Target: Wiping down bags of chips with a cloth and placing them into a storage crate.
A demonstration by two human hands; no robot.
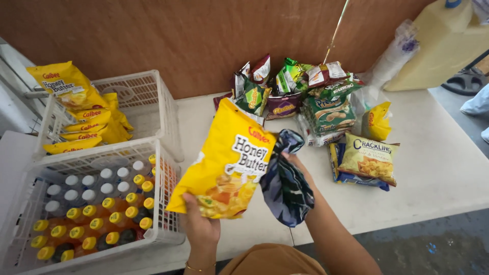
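My left hand [201, 224] grips the bottom edge of a large yellow snack bag [224, 158] and holds it up over the white table [438, 168]. My right hand [294, 160] is mostly hidden under a dark blue patterned cloth [286, 186], which it presses against the bag's right side. A pile of assorted snack packets [300, 94] lies behind the bag against the brown wall.
A white basket [137, 97] at the left holds several matching yellow bags [76, 109]. In front of it, a white crate [158, 234] is packed with yellow-capped and white-capped bottles [97, 214]. A pale yellow snack bag [369, 158] lies to the right. A large beige jug [443, 40] stands far right.
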